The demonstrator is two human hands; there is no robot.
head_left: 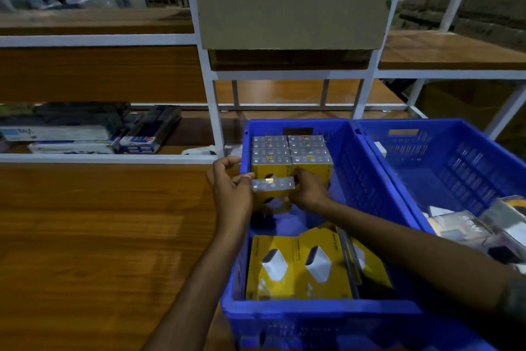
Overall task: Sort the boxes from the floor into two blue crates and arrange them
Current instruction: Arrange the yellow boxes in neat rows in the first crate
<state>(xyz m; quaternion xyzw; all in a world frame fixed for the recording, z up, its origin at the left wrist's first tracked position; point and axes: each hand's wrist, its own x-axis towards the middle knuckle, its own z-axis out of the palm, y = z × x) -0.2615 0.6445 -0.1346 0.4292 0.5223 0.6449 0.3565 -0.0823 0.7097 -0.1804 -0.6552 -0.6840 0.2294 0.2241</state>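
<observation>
Closest to me, yellow boxes (296,265) lay flat at the near end of the left blue crate (321,313), their faces showing white chargers, with one more propped on edge against the right wall. Past them was a bare stretch of crate bottom. Over that gap both hands met on a single small box (273,183), yellow with a silvery top. The left hand (232,191) came in over the crate's left wall, its fingers closed on the box's left end; the right hand (308,190) reached across from the right, fingers clamped on the other end. The box sat just in front of a neat block of like boxes (291,155) packed against the crate's far end, two across and stacked, and it looked to be touching the front of that block, though I could not tell for certain.

Beside it stood the right blue crate (444,168), the two rims touching; clear-packed items (484,231) lay in its near corner. Both crates rested on the wooden floor (99,237). Beyond rose a white-framed shelf (210,111) with flat packages (91,134) on its low left level and a large cardboard box (290,0) higher up.
</observation>
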